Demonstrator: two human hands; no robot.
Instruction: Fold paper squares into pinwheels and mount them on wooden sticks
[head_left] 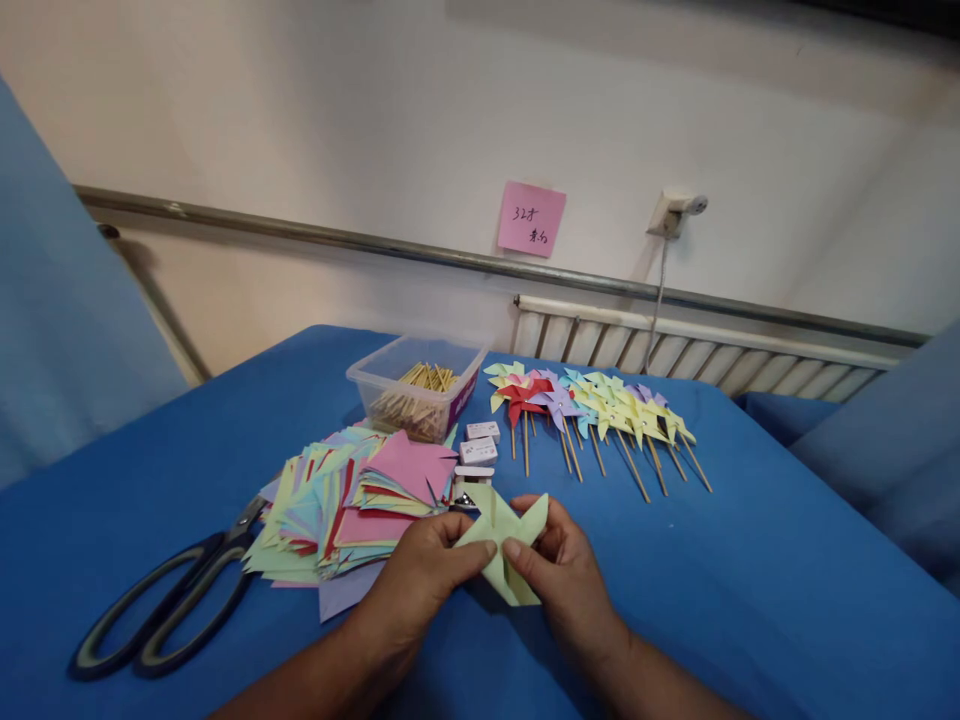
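Note:
A pale green paper pinwheel [501, 530] is held between both hands above the table's front part. My left hand [427, 565] pinches its left side, the thumb pressed near the centre. From the other side, my right hand [566, 570] grips it with the thumb beside the left thumb and fingers behind the paper. The folded blades stand out around the thumbs. Just behind the left hand lie an open small box [474, 474] and dark pins [466, 501], partly hidden. A large pile of coloured paper sheets [322, 510] spreads to the left, a pink sheet [405, 458] on top.
Large black-handled scissors [172, 600] lie at the left, blades under the paper. Behind stand a clear plastic box [375, 388] of wooden sticks [420, 400] and two small white boxes [480, 450]. Several finished pinwheels [600, 405] on sticks lie at the back right of the blue-covered table [735, 590].

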